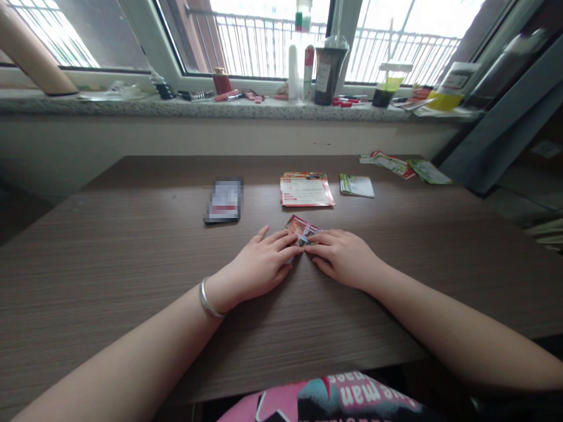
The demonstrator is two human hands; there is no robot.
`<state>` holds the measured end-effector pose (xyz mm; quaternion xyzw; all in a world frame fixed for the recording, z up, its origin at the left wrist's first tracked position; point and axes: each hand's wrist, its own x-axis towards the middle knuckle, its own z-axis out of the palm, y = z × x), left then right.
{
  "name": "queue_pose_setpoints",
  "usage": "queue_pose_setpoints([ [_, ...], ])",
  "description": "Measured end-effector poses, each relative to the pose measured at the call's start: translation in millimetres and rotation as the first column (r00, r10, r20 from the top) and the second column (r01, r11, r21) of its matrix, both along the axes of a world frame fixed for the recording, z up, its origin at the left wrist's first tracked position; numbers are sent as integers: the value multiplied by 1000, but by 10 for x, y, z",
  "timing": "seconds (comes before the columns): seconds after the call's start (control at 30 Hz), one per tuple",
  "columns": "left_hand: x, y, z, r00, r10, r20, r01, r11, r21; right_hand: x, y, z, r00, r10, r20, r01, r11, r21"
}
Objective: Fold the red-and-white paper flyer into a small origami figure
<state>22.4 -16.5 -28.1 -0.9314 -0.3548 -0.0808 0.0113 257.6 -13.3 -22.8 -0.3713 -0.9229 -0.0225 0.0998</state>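
A small colourful printed paper (301,225), reddish at its top, lies on the brown table (132,281) between my two hands. My left hand (266,259), with a silver bangle at the wrist, presses its fingertips on the paper's left and lower part. From the other side my right hand (338,253) has its fingertips on the paper's right and lower edge. The fingers of both hands nearly meet and cover much of the paper. Just beyond the hands sits a stack of red-bordered cards (307,191).
A pixelated phone-like object (225,200) lies at the left. Small green-white cards (357,186) and more loose cards (391,164) lie back right. On the windowsill (264,110) stand a dark cup (328,73), bottles and pens.
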Motion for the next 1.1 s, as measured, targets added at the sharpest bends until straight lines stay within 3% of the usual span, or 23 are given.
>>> queue_pose_setpoints([
  [0.4, 13, 10, 10, 1000, -3, 12, 3, 1000, 10, -5, -15, 72, 997, -58, 42, 58, 998, -22],
  [0.8, 27, 37, -62, 998, -56, 39, 54, 996, 65, 159, 15, 124, 953, -263, 148, 271, 962, -36],
  [1.1, -22, 56, -122, 997, -64, 52, 60, 996, 71, 326, 100, 148, 918, -349, 186, 370, 925, -91],
])
